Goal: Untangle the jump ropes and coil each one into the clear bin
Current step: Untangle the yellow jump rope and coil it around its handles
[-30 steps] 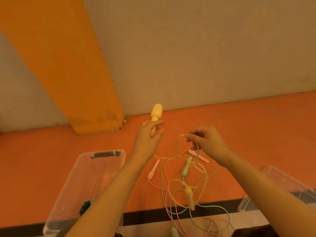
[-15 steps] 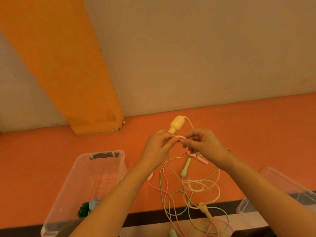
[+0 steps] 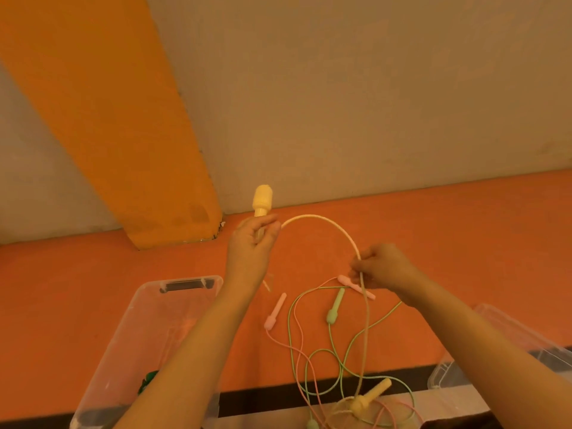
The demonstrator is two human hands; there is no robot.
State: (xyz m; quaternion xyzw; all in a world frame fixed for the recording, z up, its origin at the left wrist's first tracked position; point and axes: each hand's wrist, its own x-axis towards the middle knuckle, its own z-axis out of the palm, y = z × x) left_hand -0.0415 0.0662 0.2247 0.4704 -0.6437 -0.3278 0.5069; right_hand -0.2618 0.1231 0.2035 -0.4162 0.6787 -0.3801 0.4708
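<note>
While the clear bin [image 3: 148, 329] sits open at the left on the orange floor [image 3: 62, 289], with something dark green [image 3: 148, 379] low inside it, it is placed within easy reach of the left arm, presumably so a finished coil can drop straight in. Just right of it, the left hand [image 3: 250, 246] has its fingers curled round the stem of a yellow handle [image 3: 263, 201], holding it upright and clear of the pile. From there the yellow cord [image 3: 325, 222] arches over to the right hand [image 3: 382, 267], which pinches it between thumb and fingertips, likely to draw out a measured length for a loop. Below the hands, the pink rope [image 3: 274, 314] and green rope [image 3: 334, 309] lie on the floor with their cords crossing, and the second yellow handle [image 3: 371, 396] rests low among them, so the yellow rope seems not fully free yet. At the far right sits another clear container [image 3: 507, 342].
</note>
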